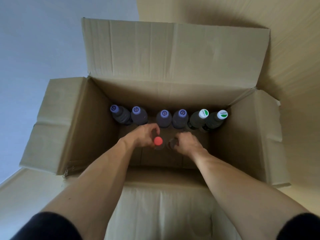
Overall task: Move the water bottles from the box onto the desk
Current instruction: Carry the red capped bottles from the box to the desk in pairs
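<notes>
An open cardboard box [97, 129] stands below me with its flaps spread. Several water bottles stand in a row along its far wall: those on the left have purple caps [164, 113], and two at the right have white-and-green caps [203, 113]. Both my arms reach down inside. My left hand [144, 135] curls round the neck of a red-capped bottle [158, 141]. My right hand [187, 142] grips a dark bottle [172, 143] whose cap is hidden. Both held bottles stand in the middle of the box, nearer me than the row.
A pale beige floor lies around the box on the right and near sides, and a grey-blue surface shows at the upper left. The large rear flap [173, 52] stands up behind the box. The near flap [164, 205] lies under my forearms.
</notes>
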The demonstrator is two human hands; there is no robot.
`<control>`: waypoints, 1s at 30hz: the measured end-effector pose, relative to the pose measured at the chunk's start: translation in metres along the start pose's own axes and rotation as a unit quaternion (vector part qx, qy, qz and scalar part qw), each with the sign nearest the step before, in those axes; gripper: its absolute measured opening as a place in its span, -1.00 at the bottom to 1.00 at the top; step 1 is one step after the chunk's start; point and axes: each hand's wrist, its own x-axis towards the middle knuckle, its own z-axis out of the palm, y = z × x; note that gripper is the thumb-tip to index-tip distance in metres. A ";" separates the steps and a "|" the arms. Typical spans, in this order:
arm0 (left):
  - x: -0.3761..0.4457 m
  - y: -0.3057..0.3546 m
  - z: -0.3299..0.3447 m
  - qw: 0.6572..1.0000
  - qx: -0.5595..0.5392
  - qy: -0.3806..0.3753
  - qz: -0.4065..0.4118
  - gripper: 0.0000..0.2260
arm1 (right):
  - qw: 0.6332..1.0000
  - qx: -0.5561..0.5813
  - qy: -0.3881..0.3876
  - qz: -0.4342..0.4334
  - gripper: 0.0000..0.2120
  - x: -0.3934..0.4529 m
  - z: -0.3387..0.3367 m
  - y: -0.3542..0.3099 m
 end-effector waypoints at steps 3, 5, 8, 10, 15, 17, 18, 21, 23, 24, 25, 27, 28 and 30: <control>0.006 -0.006 0.004 1.000 0.018 -0.011 -0.011 -0.38 | 1.000 0.009 0.003 0.003 -0.66 0.003 0.008 0.001; 0.011 -0.009 0.008 0.998 0.048 -0.034 -0.023 -0.28 | 1.000 0.006 -0.022 0.003 -0.53 0.008 0.012 0.002; 0.016 -0.011 0.015 0.993 0.089 -0.068 -0.040 -0.17 | 0.997 0.029 -0.067 0.011 -0.34 0.016 0.016 0.004; 0.019 -0.011 0.021 0.992 0.095 -0.070 -0.035 -0.17 | 0.996 0.059 -0.066 0.012 -0.39 0.021 0.020 0.005; 0.021 -0.002 0.017 0.997 0.060 -0.038 -0.013 -0.29 | 0.993 0.112 -0.029 0.001 -0.62 0.021 0.011 0.002; 0.015 0.001 0.009 0.999 0.039 -0.035 0.000 -0.39 | 0.988 0.153 -0.035 0.008 -0.58 0.014 0.000 0.004; 0.011 0.003 0.003 0.999 0.027 -0.034 0.007 -0.45 | 0.984 0.174 -0.036 0.011 -0.57 0.011 -0.006 0.007; -0.005 0.006 -0.018 0.999 -0.033 -0.025 0.023 -0.64 | 0.965 0.260 -0.026 0.012 -0.65 -0.003 -0.025 0.016; -0.018 0.011 -0.031 0.989 -0.144 -0.012 0.026 -0.74 | 0.943 0.331 -0.009 0.015 -0.66 -0.015 -0.037 0.016; -0.026 0.014 -0.037 0.978 -0.206 -0.010 0.030 -0.77 | 0.930 0.368 -0.002 0.016 -0.68 -0.020 -0.042 0.014; -0.033 0.019 -0.041 0.965 -0.260 -0.012 0.036 -0.80 | 0.915 0.403 0.004 0.013 -0.72 -0.026 -0.046 0.011; -0.046 0.030 -0.047 0.939 -0.343 -0.010 0.038 -0.86 | 0.883 0.469 0.010 0.013 -0.80 -0.037 -0.053 0.006; -0.052 0.037 -0.050 0.929 -0.369 0.001 0.029 -0.83 | 0.863 0.504 0.009 0.018 -0.79 -0.043 -0.056 0.004; -0.061 0.048 -0.055 0.915 -0.403 0.031 0.005 -0.69 | 0.810 0.586 0.002 0.031 -0.72 -0.053 -0.060 -0.001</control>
